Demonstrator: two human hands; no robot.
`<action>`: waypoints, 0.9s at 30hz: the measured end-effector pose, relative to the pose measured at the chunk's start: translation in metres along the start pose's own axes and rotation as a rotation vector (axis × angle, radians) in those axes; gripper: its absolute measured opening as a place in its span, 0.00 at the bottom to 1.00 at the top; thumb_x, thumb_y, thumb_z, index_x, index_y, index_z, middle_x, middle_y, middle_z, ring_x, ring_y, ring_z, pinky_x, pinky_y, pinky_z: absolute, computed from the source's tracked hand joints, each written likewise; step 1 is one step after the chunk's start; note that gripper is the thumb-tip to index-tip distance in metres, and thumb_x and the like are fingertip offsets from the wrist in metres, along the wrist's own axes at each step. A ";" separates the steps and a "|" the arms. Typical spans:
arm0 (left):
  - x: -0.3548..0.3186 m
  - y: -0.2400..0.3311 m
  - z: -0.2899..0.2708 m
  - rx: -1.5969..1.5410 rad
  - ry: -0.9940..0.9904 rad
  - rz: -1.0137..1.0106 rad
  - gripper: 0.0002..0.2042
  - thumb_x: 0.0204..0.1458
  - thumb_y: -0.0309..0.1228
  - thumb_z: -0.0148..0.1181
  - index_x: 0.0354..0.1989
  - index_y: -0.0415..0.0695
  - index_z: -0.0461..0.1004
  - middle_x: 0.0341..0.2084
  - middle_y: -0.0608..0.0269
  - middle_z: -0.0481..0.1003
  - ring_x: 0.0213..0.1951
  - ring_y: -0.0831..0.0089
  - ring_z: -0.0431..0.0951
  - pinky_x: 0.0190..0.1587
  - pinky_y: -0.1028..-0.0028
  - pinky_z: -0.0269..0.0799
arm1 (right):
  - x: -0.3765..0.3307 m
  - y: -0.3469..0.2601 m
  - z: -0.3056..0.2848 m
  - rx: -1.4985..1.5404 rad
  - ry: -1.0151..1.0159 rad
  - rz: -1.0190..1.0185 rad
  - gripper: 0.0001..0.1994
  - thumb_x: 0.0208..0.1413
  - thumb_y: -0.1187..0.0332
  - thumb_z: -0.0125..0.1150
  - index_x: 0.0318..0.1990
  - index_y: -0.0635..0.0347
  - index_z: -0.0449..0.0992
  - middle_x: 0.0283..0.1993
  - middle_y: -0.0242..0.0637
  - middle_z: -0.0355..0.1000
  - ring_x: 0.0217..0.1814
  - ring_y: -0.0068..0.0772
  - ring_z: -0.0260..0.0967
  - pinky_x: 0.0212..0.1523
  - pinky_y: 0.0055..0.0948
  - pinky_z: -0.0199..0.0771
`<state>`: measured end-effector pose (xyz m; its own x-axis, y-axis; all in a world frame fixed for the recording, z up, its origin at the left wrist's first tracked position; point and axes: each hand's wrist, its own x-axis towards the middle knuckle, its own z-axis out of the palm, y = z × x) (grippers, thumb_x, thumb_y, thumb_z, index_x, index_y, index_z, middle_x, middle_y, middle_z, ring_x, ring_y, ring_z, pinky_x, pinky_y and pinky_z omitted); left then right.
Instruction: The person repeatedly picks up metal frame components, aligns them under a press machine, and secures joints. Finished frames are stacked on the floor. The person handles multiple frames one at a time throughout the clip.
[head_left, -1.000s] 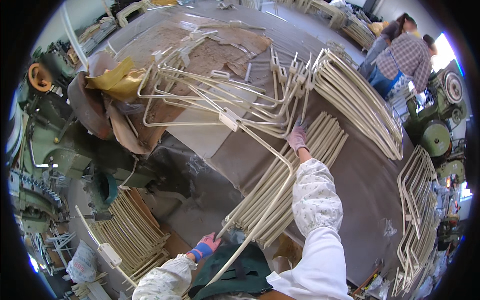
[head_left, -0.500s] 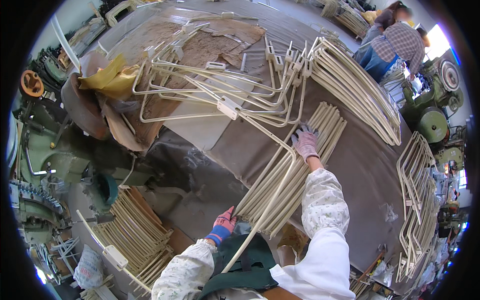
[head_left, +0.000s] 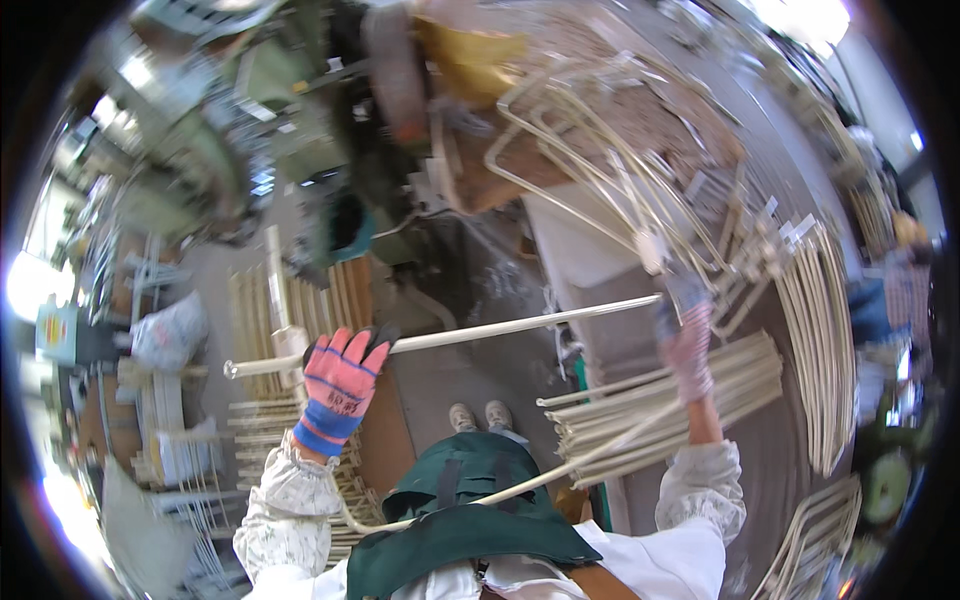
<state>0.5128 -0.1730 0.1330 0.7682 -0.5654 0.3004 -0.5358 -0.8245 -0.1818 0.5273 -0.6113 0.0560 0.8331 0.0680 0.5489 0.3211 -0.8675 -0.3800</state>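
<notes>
My left hand [head_left: 340, 392], in a pink and blue work glove, grips a straight cream tube [head_left: 520, 325] near its left end. That tube lies nearly level across in front of me. My right hand [head_left: 690, 345], gloved in pale pink and grey, is at its far right end; motion blurs the fingers, so whether they grasp it is hidden. A bundle of cream tubes [head_left: 660, 405] rests on the brown-covered table below my right hand. One bent cream tube [head_left: 545, 475] passes in front of my green apron, with a white bracket [head_left: 290, 345] beside my left hand.
Bent tube frames [head_left: 600, 165] lie tangled on the table's far side, and a stack of bent tubes [head_left: 820, 340] is at the right. Cut tubes [head_left: 265, 430] are piled low at the left. Green machinery [head_left: 190, 180] and a white sack [head_left: 170, 330] stand beyond.
My view has turned left. My left hand has moved from the bundle's near end out to the left, taking a straight tube. My right hand has come off the bundle.
</notes>
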 end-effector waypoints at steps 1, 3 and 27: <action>0.000 -0.004 -0.010 -0.006 0.020 -0.023 0.17 0.29 0.25 0.55 0.34 0.50 0.74 0.34 0.60 0.72 0.38 0.61 0.70 0.39 0.65 0.67 | 0.017 -0.046 0.010 -0.009 -0.188 -0.198 0.22 0.42 0.65 0.58 0.48 0.57 0.67 0.53 0.44 0.61 0.56 0.49 0.56 0.56 0.46 0.55; -0.007 -0.012 -0.023 -0.065 0.103 -0.104 0.16 0.29 0.26 0.55 0.33 0.50 0.75 0.35 0.62 0.72 0.36 0.63 0.71 0.38 0.65 0.68 | 0.045 -0.136 0.026 -0.058 -0.278 -0.444 0.28 0.38 0.62 0.61 0.52 0.50 0.64 0.55 0.42 0.59 0.57 0.46 0.55 0.58 0.45 0.52; 0.032 -0.120 0.109 -2.171 0.671 -1.227 0.09 0.49 0.34 0.58 0.30 0.41 0.70 0.25 0.55 0.76 0.17 0.77 0.72 0.16 0.82 0.67 | 0.113 -0.166 0.095 0.114 -0.746 0.022 0.13 0.47 0.62 0.58 0.22 0.65 0.70 0.15 0.49 0.59 0.17 0.46 0.48 0.18 0.34 0.57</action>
<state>0.6401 -0.0942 0.0626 0.9135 0.2685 -0.3055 0.0351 0.6963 0.7169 0.6108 -0.4132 0.1101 0.9107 0.4024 -0.0936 0.3121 -0.8186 -0.4821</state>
